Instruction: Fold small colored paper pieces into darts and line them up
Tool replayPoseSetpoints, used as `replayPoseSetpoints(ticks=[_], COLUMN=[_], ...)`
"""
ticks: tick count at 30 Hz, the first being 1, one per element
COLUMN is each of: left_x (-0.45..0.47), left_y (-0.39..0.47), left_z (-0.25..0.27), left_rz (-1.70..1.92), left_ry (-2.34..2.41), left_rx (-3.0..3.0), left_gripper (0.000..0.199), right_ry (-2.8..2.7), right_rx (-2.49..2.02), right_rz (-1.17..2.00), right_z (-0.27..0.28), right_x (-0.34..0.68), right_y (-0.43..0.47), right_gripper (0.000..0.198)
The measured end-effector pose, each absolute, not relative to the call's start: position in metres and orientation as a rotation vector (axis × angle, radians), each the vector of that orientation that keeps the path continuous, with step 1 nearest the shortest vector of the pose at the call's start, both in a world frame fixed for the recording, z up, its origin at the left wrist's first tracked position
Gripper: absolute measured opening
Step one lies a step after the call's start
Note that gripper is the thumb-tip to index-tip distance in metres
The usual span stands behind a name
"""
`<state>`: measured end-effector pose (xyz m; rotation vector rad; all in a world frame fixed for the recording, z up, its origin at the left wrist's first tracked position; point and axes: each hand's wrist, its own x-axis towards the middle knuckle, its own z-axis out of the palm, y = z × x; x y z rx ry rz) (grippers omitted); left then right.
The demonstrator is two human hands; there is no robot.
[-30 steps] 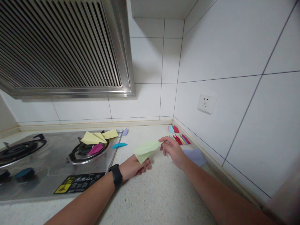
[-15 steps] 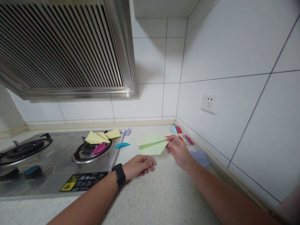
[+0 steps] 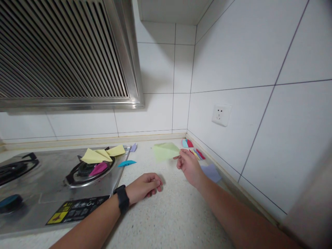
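My right hand (image 3: 190, 166) pinches one end of a light green paper plane (image 3: 166, 151) between thumb and fingers. The plane is tilted above the countertop and slightly blurred. My left hand (image 3: 147, 186), with a black watch on its wrist, rests on the counter with fingers curled and nothing visible in them. A blue folded paper boat (image 3: 127, 163) lies beyond it by the stove's edge. Under and beside my right forearm is a sheet of purple paper (image 3: 211, 173), partly hidden.
Yellow folded paper (image 3: 95, 156) and a magenta folded paper (image 3: 98, 168) lie on the gas stove's (image 3: 54, 193) right burner. Small coloured paper pieces (image 3: 198, 154) sit along the right wall. A range hood (image 3: 135, 86) overhangs the stove; a socket (image 3: 221, 115) is on the wall.
The paper plane in my right hand has turned and tipped, showing a broader face. My view has swung slightly right. The left hand stays resting on the counter.
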<state>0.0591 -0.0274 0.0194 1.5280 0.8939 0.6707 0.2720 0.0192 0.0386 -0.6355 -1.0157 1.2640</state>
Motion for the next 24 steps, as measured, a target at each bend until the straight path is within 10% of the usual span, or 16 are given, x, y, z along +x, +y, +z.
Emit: replayPoseSetpoints(ticks=[24], left_x=[0.0586], left_y=[-0.0287], left_z=[0.021], left_rz=[0.655], left_ry=[0.898], left_rx=[1.548], left_gripper=[0.038], right_ry=[-1.137], right_rx=[-0.674], right_rz=[1.203], right_z=[0.045], right_x=[0.27], right_y=[0.009], right_gripper=[0.025])
